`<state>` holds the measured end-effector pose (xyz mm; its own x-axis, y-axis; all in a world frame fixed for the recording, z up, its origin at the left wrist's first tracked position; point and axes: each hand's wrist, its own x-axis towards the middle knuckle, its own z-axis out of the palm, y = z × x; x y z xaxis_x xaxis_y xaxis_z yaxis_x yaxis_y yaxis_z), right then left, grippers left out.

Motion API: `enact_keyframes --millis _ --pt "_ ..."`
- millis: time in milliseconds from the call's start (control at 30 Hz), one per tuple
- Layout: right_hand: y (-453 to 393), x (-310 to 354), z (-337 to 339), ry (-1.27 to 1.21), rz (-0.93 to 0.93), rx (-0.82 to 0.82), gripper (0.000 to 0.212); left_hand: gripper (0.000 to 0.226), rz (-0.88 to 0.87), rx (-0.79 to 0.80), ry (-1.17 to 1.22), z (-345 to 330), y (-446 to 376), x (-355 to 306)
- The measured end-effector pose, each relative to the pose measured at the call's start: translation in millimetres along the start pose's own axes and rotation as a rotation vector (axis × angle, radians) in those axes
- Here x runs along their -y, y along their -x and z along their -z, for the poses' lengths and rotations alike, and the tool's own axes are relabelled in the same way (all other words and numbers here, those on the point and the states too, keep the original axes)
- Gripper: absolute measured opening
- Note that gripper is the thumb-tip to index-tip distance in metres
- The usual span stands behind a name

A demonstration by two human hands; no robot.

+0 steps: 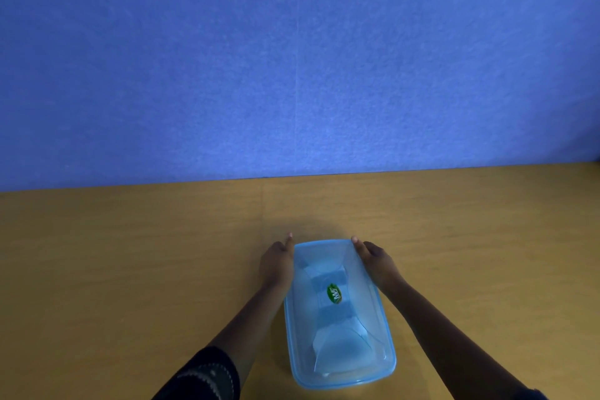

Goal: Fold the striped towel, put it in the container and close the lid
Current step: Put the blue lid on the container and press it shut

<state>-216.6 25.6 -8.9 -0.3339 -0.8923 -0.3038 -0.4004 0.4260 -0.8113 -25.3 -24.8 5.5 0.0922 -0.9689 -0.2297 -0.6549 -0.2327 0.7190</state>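
Wooden tabletop (130, 269) is carrying a translucent blue container (386, 364), lying lengthwise away from the person, with its lid (337, 334) on and a green oval sticker (335, 293) in the middle. Something pale, probably the towel, is showing dimly inside. Further away, the left hand (277, 261) and right hand (376, 261) are pressing flat against its far long sides, fingers extended, not closing around it. Behind, a blue wall (292, 58) is standing.

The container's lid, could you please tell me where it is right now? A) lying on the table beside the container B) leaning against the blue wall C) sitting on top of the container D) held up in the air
C: the lid covers the container, with the left hand and right hand at its far corners.
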Motion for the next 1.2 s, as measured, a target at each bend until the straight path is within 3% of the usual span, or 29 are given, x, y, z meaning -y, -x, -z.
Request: enact_keyframes --millis 267,433,533,867,933,1067,1200 --pt "30.1 -14.5 -1.7 -0.023 -0.017 -0.031 0.044 0.053 0.069 -0.051 0.026 -0.7 3.3 -2.9" --pt "64.0 -33.5 4.3 -0.219 -0.076 0.105 0.041 0.053 0.068 -0.052 0.025 0.0 3.6 -3.6" --pt "83.1 -42.0 9.2 -0.274 -0.073 0.172 0.051 0.053 0.065 -0.048 0.035 0.5 4.1 -2.1" --pt "87.5 -32.0 3.9 -0.307 -0.014 0.034 0.037 0.045 0.004 0.153 0.175 16.1 14.9 11.2" --pt "84.0 -27.1 1.2 -0.348 -0.027 0.014 0.037 0.046 0.029 0.221 0.291 16.6 32.0 27.0" --pt "71.6 -14.4 -3.8 -0.414 -0.074 0.022 0.033 0.035 0.296 0.328 0.753 20.5 64.3 52.8" --pt "57.3 6.2 -9.2 -0.417 -0.103 0.085 0.035 0.029 0.268 0.433 0.96 25.1 79.4 65.1"
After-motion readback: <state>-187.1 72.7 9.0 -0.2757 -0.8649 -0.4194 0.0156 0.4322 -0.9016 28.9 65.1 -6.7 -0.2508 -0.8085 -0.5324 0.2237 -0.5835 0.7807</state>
